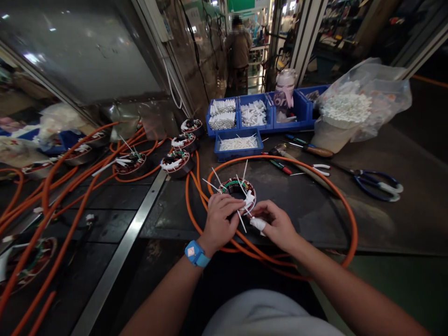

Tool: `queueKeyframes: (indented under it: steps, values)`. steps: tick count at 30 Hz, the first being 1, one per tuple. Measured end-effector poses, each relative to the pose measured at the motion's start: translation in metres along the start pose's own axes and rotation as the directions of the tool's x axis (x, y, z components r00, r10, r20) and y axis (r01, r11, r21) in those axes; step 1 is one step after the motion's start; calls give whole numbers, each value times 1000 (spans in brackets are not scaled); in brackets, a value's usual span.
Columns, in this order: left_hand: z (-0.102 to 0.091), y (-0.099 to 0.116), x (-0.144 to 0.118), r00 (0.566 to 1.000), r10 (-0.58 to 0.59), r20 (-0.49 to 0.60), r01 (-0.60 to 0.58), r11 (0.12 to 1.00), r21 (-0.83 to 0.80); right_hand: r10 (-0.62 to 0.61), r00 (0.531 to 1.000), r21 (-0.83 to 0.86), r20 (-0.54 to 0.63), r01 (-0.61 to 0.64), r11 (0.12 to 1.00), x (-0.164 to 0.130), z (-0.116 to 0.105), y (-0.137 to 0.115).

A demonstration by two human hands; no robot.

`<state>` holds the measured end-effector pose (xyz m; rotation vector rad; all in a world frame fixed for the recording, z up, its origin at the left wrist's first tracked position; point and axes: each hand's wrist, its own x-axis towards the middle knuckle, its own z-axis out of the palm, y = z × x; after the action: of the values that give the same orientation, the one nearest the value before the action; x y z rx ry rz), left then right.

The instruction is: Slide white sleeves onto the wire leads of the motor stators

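The round wound stator ring (pixel 238 189) at my hands shows green, red and white on its windings, with white plastic ties sticking out. Its long looping cable (pixel 345 210) is bright orange. My wrist strap (pixel 196 254) is blue, like the plastic parts bins (pixel 259 114). The dull metal tabletop (pixel 385 219) is dark grey.

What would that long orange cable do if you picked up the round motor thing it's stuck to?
The orange cable would probably droop and trail behind, since it lies in loose loops on the workbench. It looks thick, so likely springy rather than limp. The stator under the left hand and right hand is wound metal, so probably heavy for its size.
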<state>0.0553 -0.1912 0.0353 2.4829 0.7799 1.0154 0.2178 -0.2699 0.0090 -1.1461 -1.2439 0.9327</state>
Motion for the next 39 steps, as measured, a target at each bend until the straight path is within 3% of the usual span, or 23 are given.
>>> queueKeyframes:
  steps: [12,14,16,17,19,21,22,24,27,28,30,32,33,36,38,39]
  values:
    - [-2,0,0,1000,12,0,-12,999,-31,225,971,-53,-80,-229,972,20,12,-6]
    - [-2,1,-1,1000,8,-3,-8,999,-38,231,969,-132,-92,-241,961,21,12,-8]
    - [-2,1,-2,1000,-9,5,10,999,-35,143,988,-361,-53,-152,920,21,8,-12]
    - [-2,2,-3,1000,-18,10,19,999,-33,66,998,-520,2,-55,852,22,4,-15]
    - [-3,2,-4,999,-26,22,26,999,-29,-96,977,-779,192,211,590,27,-3,-23]
    - [-6,3,-3,998,-22,53,23,1000,-17,-196,894,-843,402,445,301,32,-9,-31]
    - [-8,4,-2,996,-24,82,24,1000,-2,-225,843,-822,488,531,205,34,-10,-34]
    - [-12,6,0,987,-56,151,48,997,57,-281,736,-743,616,661,102,35,-11,-39]
    - [-17,8,4,961,-123,248,82,982,170,-377,578,-618,724,786,16,38,-11,-42]
    - [-17,8,5,953,-135,273,83,978,194,-395,555,-610,732,792,-17,41,-11,-42]
    - [-17,8,6,941,-133,312,68,975,212,-412,563,-639,716,766,-64,55,-11,-42]
    - [-18,6,6,936,-119,331,48,975,216,-411,617,-689,672,723,-42,70,-13,-42]
    - [-18,5,6,935,-110,337,37,976,216,-405,646,-703,647,711,12,76,-14,-41]
    - [-19,4,7,931,-89,354,3,972,236,-303,713,-658,633,701,276,76,-19,-37]
    - [-19,4,6,931,-65,359,-37,962,272,-259,712,-621,652,698,357,67,-22,-31]
    - [-18,3,6,933,-51,356,-60,954,295,-266,706,-621,656,706,341,62,-22,-28]
